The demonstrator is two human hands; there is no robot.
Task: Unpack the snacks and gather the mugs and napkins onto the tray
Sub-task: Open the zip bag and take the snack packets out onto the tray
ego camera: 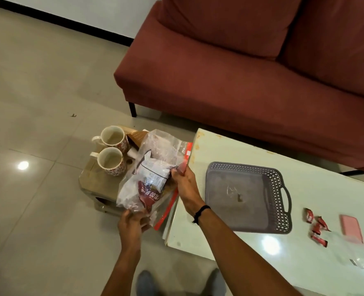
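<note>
One clear zip bag of snack packets hangs over a low stool, at nine o'clock from the single grey tray on the tabletop. Left hand grips its bottom; right hand fingers pinch its red zip edge. Two mugs stand at the bag's ten o'clock. Four red wrappers lie at the tray's four o'clock.

Tray on white table
</note>
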